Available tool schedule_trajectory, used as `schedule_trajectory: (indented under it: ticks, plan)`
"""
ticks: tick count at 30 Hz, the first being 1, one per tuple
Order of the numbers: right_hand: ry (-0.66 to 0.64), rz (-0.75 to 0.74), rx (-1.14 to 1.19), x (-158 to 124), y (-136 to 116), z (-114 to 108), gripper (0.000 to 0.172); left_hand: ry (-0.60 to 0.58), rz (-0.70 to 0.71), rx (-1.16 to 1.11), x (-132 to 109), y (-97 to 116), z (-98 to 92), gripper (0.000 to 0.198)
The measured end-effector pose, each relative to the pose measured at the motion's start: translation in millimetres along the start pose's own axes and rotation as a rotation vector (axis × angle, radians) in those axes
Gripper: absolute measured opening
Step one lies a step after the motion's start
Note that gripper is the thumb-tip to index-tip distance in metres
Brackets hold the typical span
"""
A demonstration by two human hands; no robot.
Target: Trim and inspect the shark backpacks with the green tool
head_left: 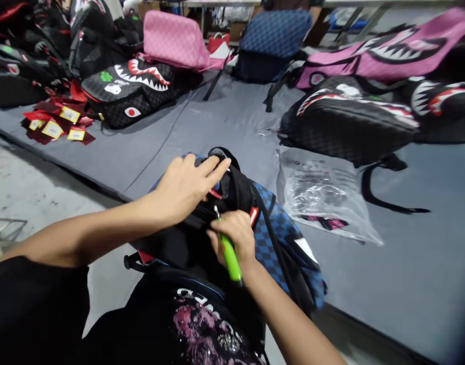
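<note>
A blue-and-black checkered backpack (272, 230) leans at the table's front edge against my body, its black back and straps towards me. My left hand (183, 187) grips the black fabric by the bag's top handle, fingers bent over it and the thumb partly hidden. Close below, my right hand (236, 233) is closed around a tool with a bright green handle (231, 258). The tool's thin metal tip (217, 210) points up at the black fabric near a small red patch; its exact kind is unclear.
A clear plastic bag (323, 192) lies to the right on the grey table (415, 253). Red tags with yellow-and-white labels (52, 129) are piled at left. Behind are a black shark-mouth backpack (129, 96), pink ones (175, 40) and a blue one (274, 38). A person stands across the table.
</note>
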State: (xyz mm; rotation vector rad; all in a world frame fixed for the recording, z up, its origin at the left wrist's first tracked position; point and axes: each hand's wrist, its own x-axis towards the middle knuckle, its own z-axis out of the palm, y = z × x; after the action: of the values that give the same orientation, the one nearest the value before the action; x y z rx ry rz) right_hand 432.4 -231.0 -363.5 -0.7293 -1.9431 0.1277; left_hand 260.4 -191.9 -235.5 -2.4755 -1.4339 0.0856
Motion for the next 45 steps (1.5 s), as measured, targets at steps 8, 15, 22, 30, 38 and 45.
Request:
schedule_trajectory:
  ticks: [8, 15, 22, 30, 38, 45]
  plan:
    - [-0.088, 0.009, -0.027, -20, 18, 3, 0.028, 0.085, 0.107, -0.021, 38, -5, 48.8, 0.071]
    - [-0.007, 0.217, 0.139, -39, 25, 13, 0.036, 0.06, 0.404, 0.072, 41, 4, 62.2, 0.107]
    - [-0.046, 0.583, 0.131, -22, 31, 14, 0.024, -0.053, 0.304, 0.106, 46, 11, 71.1, 0.095]
    - [-0.264, 0.448, 0.152, 14, 36, -16, 0.019, 0.031, 0.221, 0.017, 43, 5, 67.0, 0.07]
    - [-0.37, 0.462, 0.119, 25, 41, -23, 0.019, -0.074, 0.266, 0.065, 44, 0, 64.9, 0.106]
    - [-0.42, 0.49, 0.13, 33, 52, -16, 0.019, 0.008, 0.207, 0.014, 40, 3, 80.1, 0.082]
